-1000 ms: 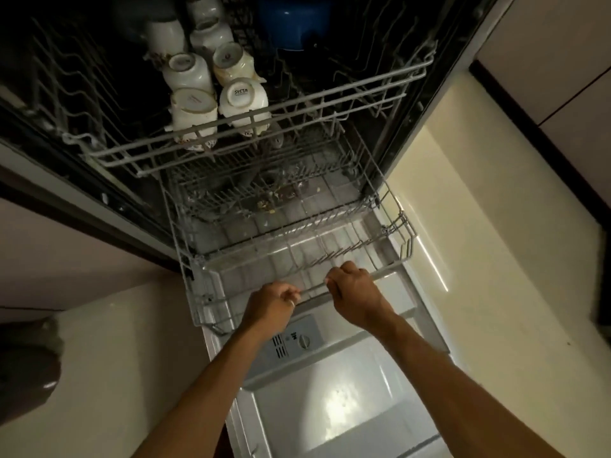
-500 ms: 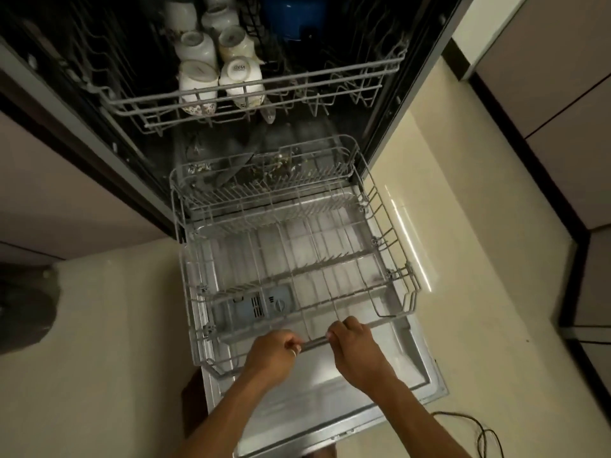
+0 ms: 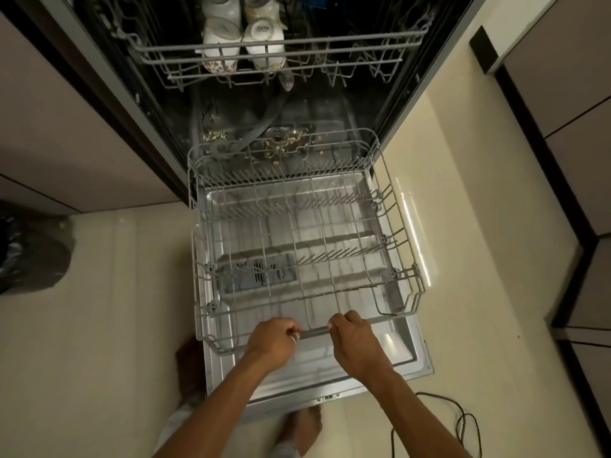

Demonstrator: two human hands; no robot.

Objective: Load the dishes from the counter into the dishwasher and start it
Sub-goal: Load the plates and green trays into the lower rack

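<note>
The dishwasher stands open, its door [image 3: 406, 355] folded down flat. The grey wire lower rack [image 3: 401, 259] is pulled out over the door and holds no dishes. My left hand [image 3: 274, 342] and my right hand [image 3: 355, 342] both grip the rack's front rail, fingers curled over it, a short gap of rail between them. The upper rack [image 3: 330, 47] sits inside the machine with several white cups [image 3: 264, 31] upside down at its left. Food scraps lie around the filter [image 3: 277, 138] on the tub floor.
Cream floor tiles [image 3: 115, 325] lie on both sides of the door. A dark bin bag [image 3: 29, 249] sits at the left, a black cable [image 3: 463, 421] at the lower right. Cabinet fronts [image 3: 562, 94] run along the right. My feet [image 3: 304, 424] stand below the door edge.
The lower rack has slid out of the tub onto the open door, drawn toward me by both hands on its front rail. The view has pulled back and tilted down.
</note>
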